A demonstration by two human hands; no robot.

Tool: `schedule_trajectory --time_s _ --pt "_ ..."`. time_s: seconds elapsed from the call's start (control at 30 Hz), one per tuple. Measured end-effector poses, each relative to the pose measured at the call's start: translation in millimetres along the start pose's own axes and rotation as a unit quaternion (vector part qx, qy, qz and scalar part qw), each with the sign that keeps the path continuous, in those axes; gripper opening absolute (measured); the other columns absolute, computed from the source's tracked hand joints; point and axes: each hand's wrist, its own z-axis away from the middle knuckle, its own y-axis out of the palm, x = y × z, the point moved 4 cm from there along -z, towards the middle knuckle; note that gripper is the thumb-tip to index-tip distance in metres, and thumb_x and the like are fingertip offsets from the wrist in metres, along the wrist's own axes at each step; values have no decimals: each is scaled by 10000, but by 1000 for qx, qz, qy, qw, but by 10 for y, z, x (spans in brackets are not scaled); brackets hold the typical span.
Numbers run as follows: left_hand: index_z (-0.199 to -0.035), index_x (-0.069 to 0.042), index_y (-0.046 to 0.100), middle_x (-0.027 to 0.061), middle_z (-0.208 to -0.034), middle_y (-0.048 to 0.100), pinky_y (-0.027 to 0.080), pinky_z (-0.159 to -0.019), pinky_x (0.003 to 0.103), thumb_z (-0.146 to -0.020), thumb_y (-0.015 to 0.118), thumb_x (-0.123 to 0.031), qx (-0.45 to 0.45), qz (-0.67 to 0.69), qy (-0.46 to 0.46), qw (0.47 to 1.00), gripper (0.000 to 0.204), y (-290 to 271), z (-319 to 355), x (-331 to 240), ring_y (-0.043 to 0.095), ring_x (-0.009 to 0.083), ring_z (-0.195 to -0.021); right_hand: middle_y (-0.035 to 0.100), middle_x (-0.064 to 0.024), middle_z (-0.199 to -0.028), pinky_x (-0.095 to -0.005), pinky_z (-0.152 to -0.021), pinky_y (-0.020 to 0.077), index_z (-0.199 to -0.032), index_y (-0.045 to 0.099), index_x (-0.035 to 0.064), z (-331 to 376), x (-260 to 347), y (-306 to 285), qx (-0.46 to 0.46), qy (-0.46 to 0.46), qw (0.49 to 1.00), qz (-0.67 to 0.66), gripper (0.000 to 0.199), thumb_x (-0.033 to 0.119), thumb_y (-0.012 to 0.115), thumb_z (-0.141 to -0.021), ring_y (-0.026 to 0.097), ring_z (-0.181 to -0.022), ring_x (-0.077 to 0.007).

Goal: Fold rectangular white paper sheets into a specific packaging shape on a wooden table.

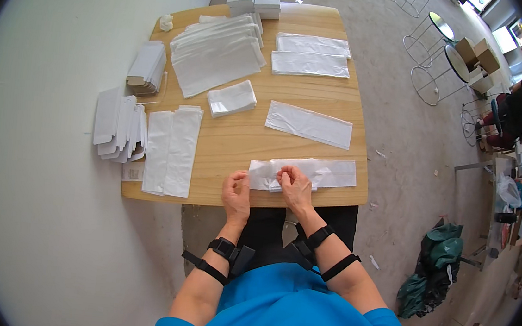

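Bag (330,172) lies lengthwise rightward along desk (238,141) edge; I see right hand (295,189) pinching its left end, left hand (237,193) closed just beside.

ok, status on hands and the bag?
Left hand and right hand both pinching the clear bag at the table's near edge. Nothing in the way.

A single head-worn fisheye camera looks steeply down from close above the wooden bench (318,99), forearms entering from the lower edge.
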Motion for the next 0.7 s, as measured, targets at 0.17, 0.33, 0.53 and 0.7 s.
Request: schedule_trajectory --time_s 0.17,0.33,0.53,0.7 --pt "-969 -39 606 15 -960 619 449 -778 225 -943 602 -160 -125 266 -133 946 124 120 125 -73 533 79 -872 682 -81 -883 -237 -719 532 -1017 610 -35 -52 -79 -62 7 -2 1000 22 177 83 505 -939 649 -795 -115" --pt "-1033 -12 587 49 -1057 616 435 -881 240 -941 595 -110 -67 261 -130 954 135 213 209 -206 553 101 -954 695 -76 -896 -248 -680 526 -1018 636 -12 45 66 -169 -18 -7 998 -57 194 102 504 -933 653 -751 -124" --pt "-996 -20 549 104 -1272 526 418 -959 273 -951 558 -83 -73 295 -89 948 77 233 217 -144 519 133 -1094 692 -51 -934 -221 -612 496 -1059 642 11 105 153 -257 10 5 997 -78 204 128 516 -948 623 -718 -86" --pt "-987 -25 548 132 -1309 505 415 -979 320 -946 558 -102 -35 264 -45 963 88 244 205 -336 534 207 -1154 698 -87 -808 -267 -643 522 -993 668 -25 209 339 -130 23 22 997 -74 253 199 604 -895 647 -693 -118"
